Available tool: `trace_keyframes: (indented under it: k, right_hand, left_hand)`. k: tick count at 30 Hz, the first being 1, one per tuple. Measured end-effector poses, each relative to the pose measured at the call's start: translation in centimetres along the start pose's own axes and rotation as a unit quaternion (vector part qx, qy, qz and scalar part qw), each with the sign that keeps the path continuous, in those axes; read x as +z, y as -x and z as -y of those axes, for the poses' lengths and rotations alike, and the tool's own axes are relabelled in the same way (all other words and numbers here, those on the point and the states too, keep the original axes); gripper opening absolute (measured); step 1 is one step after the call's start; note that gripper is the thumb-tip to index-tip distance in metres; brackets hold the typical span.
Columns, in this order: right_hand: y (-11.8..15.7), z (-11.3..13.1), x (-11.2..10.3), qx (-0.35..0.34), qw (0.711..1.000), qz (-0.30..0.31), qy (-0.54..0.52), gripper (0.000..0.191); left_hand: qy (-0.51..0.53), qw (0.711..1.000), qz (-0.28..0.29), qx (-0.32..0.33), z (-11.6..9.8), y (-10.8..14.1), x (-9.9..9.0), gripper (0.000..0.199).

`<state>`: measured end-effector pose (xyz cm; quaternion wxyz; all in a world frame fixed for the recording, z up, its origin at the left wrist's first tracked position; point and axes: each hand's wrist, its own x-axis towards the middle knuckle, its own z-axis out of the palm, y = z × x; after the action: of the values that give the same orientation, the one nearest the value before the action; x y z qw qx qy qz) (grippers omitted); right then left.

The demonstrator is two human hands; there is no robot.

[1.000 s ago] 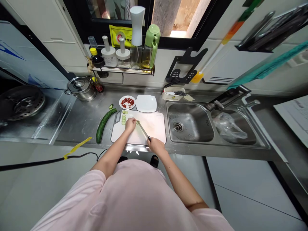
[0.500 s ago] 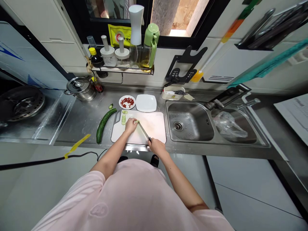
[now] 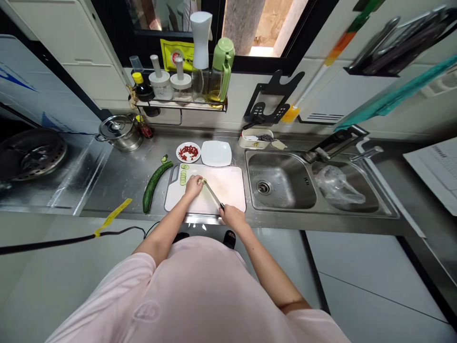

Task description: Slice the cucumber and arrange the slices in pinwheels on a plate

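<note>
My left hand [image 3: 193,186] rests on a white cutting board [image 3: 228,190], its fingers holding a short cucumber piece [image 3: 203,181]. My right hand [image 3: 233,216] grips the handle of a kitchen knife [image 3: 212,194], whose blade slants up to the cucumber piece. A row of thin cucumber slices [image 3: 183,177] lies left of my left hand. Beyond the board's left edge lies a long dark green cucumber [image 3: 153,186], with a small cut end [image 3: 164,158] above it.
A plate of chopped red food [image 3: 188,152] and a white square plate [image 3: 216,153] stand behind the board. A steel pot [image 3: 119,133] sits on the steel counter [image 3: 117,186] to the left. A steel double sink [image 3: 280,181] lies to the right, holding a plastic bag [image 3: 337,186].
The view has tilted and shifted slightly. My hands and the knife stay nearly in the same place on the board.
</note>
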<state>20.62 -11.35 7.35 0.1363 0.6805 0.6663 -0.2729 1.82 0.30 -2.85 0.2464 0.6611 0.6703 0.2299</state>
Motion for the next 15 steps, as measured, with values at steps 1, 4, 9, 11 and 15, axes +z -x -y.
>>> trace_keyframes:
  k: [1,4,9,11,15]
  right_hand:
    - [0.2,-0.1,0.1,0.001,1.000,0.001,0.000,0.041]
    - [0.7,-0.6,0.4,0.002,1.000,0.007,-0.001,0.042]
    - [1.3,-1.1,0.8,0.002,1.000,0.010,-0.003,0.042]
    - [1.5,-1.1,0.8,0.005,1.000,0.013,-0.005,0.042]
    - [1.8,-1.4,0.9,0.015,1.000,0.011,-0.022,0.044]
  left_hand:
    - [0.000,1.000,0.000,0.002,0.0,0.0,0.0,0.025]
    - [-0.001,1.000,0.002,0.008,-0.1,0.2,0.0,0.028]
    - [-0.011,1.000,0.002,0.022,-0.2,0.6,-0.1,0.028]
    - [-0.016,1.000,-0.001,0.026,-0.4,0.7,-0.1,0.027]
    - [-0.028,0.999,0.003,0.018,-0.7,0.7,-0.3,0.025]
